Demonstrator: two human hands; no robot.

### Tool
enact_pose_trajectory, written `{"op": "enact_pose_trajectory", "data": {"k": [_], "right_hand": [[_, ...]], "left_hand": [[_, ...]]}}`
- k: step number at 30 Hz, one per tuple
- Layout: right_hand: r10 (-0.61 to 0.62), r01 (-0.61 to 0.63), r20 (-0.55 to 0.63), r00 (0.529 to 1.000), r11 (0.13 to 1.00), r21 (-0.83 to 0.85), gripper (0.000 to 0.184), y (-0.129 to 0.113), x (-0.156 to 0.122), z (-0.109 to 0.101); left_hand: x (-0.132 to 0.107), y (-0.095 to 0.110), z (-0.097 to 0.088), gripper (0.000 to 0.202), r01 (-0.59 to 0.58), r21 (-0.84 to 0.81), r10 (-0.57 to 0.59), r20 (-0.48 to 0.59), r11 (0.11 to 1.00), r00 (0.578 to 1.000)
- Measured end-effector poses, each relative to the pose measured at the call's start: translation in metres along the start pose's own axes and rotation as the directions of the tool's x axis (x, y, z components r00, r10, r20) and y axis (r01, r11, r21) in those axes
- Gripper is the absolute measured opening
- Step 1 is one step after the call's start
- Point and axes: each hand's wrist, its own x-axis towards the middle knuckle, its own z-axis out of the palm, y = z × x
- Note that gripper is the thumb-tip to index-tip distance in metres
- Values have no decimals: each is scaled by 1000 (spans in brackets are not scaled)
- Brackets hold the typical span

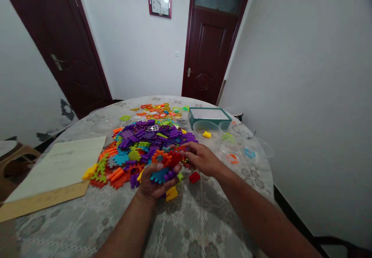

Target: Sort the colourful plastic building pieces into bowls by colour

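My left hand (154, 184) is closed around several plastic building pieces: an orange gear (161, 157), a blue gear (158, 176) and a purple piece (171, 175). A red gear piece (174, 159) sits at the right of this cluster. Against that red piece my right hand (200, 158) has its fingers pinched; whether they grip it or something small behind is partly hidden. Behind both hands spreads a large heap of purple, blue, orange and green pieces (148, 134). A red block (194, 177) lies below my right hand, and a yellow block (171, 193) below my left.
A green-edged box (209, 114) stands at the back right. Before it are clear plastic tubs, one with a yellow block (207, 134). Orange flat pieces (157, 112) lie behind the heap. At left, a pale board (58, 165) rests on the patterned tablecloth (116, 227).
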Motion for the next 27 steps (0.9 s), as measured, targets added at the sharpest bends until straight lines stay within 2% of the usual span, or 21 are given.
{"op": "enact_pose_trajectory", "data": {"k": [4,6,9,12,15,18,21,23,25,27], "right_hand": [[37,-31,-50,998,993,111,27,4,0,-2],[3,10,-130,991,995,99,27,4,-3,-4],[-110,100,-283,953,994,-51,27,1,-11,-14],[-216,114,-398,891,958,-265,33,-6,-28,-37],[-303,-2,-510,805,858,-514,37,-9,-50,-74],[-363,-240,-586,724,664,-708,39,5,-70,-114],[-351,-410,-584,732,457,-789,39,34,-81,-146],[-360,-434,-561,745,377,-818,40,53,-83,-158],[-416,-393,-520,746,354,-848,41,63,-81,-159],[-473,-310,-485,735,402,-862,41,62,-77,-150]], "left_hand": [[2,2,-1,68,3,30,-2,-38,1000,999],[3,3,-1,68,-8,38,11,-75,999,997],[6,4,3,67,-36,45,43,-172,998,984],[9,5,9,66,-59,42,68,-284,997,956],[11,5,14,64,-44,32,52,-332,999,942],[12,4,14,62,-31,19,36,-325,999,945],[13,1,10,53,-14,-9,10,-337,1000,942],[14,-1,7,48,-4,-15,-2,-360,1000,933],[15,-3,4,47,1,-5,-3,-363,1000,932],[15,-4,3,48,13,8,-9,-345,1000,938]]}}
